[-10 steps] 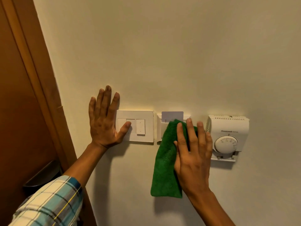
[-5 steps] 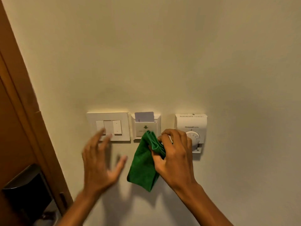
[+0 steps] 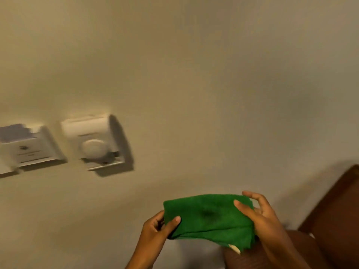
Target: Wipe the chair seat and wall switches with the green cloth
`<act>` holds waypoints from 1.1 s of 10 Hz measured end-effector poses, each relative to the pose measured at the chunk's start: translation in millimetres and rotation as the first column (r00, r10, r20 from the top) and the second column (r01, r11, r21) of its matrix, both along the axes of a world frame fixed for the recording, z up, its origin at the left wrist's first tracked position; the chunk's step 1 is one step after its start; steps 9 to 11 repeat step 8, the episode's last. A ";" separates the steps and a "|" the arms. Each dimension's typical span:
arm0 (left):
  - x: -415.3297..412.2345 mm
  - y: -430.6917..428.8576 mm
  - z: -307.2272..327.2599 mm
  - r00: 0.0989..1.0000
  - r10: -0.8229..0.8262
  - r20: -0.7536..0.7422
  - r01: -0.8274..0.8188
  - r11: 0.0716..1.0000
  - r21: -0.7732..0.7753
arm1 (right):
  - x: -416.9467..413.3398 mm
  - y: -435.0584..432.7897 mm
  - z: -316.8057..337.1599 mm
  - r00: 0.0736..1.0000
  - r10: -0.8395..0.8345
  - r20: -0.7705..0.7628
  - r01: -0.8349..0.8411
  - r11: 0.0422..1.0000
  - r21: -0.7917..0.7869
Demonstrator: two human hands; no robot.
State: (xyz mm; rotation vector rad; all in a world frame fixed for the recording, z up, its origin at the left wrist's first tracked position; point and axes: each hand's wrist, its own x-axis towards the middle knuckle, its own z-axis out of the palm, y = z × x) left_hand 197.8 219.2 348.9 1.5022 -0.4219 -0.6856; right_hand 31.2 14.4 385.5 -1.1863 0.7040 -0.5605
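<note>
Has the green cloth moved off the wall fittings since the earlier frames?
Yes. The green cloth is now away from the thermostat, down and to its right, stretched between the left hand and right hand.

Left hand (image 3: pixel 157 228) and right hand (image 3: pixel 260 220) raised, each grip pinched closed

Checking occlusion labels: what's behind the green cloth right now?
Behind the green cloth, held between left hand and right hand, only bare wall shows around it. Brown wood sits lower right. The patch directly behind is covered.
</note>
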 end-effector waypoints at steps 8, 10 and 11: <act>-195.9 -212.9 -398.2 0.355 -0.923 0.147 0.300 0.261 0.917 | -240.2 -68.0 -388.0 0.206 0.012 -0.978 -0.210 0.977 -0.032; -195.9 -212.9 -398.2 0.355 -0.923 0.147 0.300 0.261 0.917 | -240.2 -68.0 -388.0 0.206 0.012 -0.978 -0.210 0.977 -0.032; -195.9 -212.9 -398.2 0.355 -0.923 0.147 0.300 0.261 0.917 | -240.2 -68.0 -388.0 0.206 0.012 -0.978 -0.210 0.977 -0.032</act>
